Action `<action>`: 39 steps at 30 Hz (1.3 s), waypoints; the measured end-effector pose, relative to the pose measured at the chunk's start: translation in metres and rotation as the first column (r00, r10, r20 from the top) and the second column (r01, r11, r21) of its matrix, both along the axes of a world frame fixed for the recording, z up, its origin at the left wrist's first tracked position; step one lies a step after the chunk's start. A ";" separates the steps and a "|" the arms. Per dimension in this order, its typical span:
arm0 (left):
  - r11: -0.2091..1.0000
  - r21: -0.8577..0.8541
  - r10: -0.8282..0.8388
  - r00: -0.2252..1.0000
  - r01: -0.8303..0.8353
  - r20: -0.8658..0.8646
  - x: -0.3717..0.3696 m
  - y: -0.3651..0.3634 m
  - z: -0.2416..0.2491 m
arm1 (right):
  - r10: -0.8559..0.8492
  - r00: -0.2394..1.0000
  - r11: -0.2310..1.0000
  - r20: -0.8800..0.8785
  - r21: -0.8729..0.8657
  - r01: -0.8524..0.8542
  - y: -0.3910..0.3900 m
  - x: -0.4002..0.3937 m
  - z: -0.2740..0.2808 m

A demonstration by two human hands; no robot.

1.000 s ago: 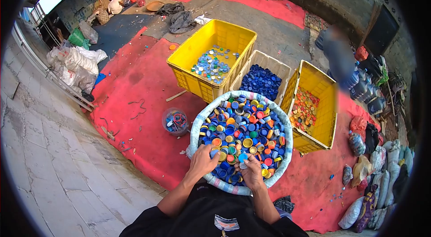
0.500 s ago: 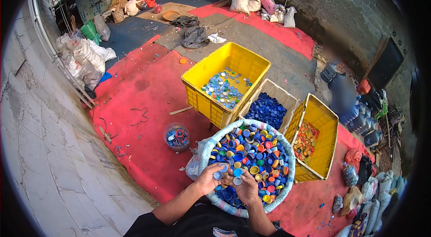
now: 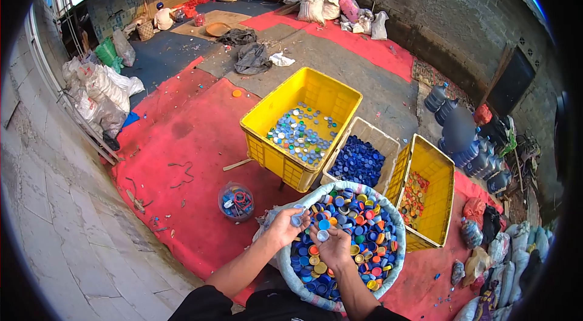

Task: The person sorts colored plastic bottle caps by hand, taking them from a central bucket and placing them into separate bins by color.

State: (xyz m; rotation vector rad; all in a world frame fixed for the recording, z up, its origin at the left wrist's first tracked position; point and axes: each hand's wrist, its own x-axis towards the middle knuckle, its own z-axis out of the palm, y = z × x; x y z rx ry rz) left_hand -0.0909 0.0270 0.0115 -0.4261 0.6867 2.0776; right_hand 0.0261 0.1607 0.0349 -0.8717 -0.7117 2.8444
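Observation:
A round sack (image 3: pixel 398 224) with a pale blue rim, full of mixed bottle caps (image 3: pixel 340 211), stands right in front of me. Above its left part, my left hand (image 3: pixel 286 227) is closed on pale blue caps (image 3: pixel 297 219). Beside it, my right hand (image 3: pixel 334 248) holds a bright blue cap (image 3: pixel 324 224) and a whitish cap (image 3: pixel 323 235) at its fingertips. Beyond the sack are a yellow crate (image 3: pixel 273 154) with light blue, white and green caps, a whitish crate (image 3: pixel 388 139) of dark blue caps, and another yellow crate (image 3: pixel 437 181) with red and orange caps.
A clear tub (image 3: pixel 237 201) with caps and bits stands on the red mat (image 3: pixel 176 169). White sacks (image 3: pixel 106 87) lean at the left wall. Large water bottles (image 3: pixel 477 157) and filled bags (image 3: pixel 504 260) line the right. A person (image 3: pixel 163 17) sits far back.
The view has shifted, so the crates and sack appear lower. My hands have moved slightly apart, both still holding caps.

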 end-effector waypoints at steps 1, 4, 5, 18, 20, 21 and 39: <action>0.993 0.109 -0.044 0.999 0.044 0.000 -0.033 0.010 -0.008 | -0.028 0.997 0.997 -0.074 -0.075 0.022 0.010 -0.029 0.007; 0.978 0.158 0.151 0.983 -0.134 -0.104 -0.118 0.043 0.053 | -0.057 0.935 0.989 -0.351 -0.147 0.005 0.059 -0.121 0.015; 0.974 0.175 0.180 0.966 -0.148 -0.185 -0.130 0.045 0.082 | -0.066 0.957 0.997 -0.284 -0.068 0.049 0.072 -0.144 0.018; 0.984 0.083 0.170 0.966 -0.156 -0.195 -0.026 -0.006 -0.004 | -0.278 0.957 0.819 -0.083 0.500 0.281 0.073 0.043 0.009; 0.990 -0.092 0.080 0.957 -0.110 -0.280 0.000 -0.004 -0.007 | -0.305 0.952 0.765 0.005 0.597 0.242 0.071 0.075 0.004; 0.986 -0.138 0.042 0.948 -0.089 -0.316 0.012 -0.003 -0.005 | -0.328 0.944 0.738 0.017 0.628 0.246 0.070 0.089 0.001; 0.939 -0.334 -0.105 0.857 -0.081 -0.505 0.110 -0.003 -0.009 | -0.100 0.991 -0.341 0.090 0.933 -0.119 0.060 0.130 -0.031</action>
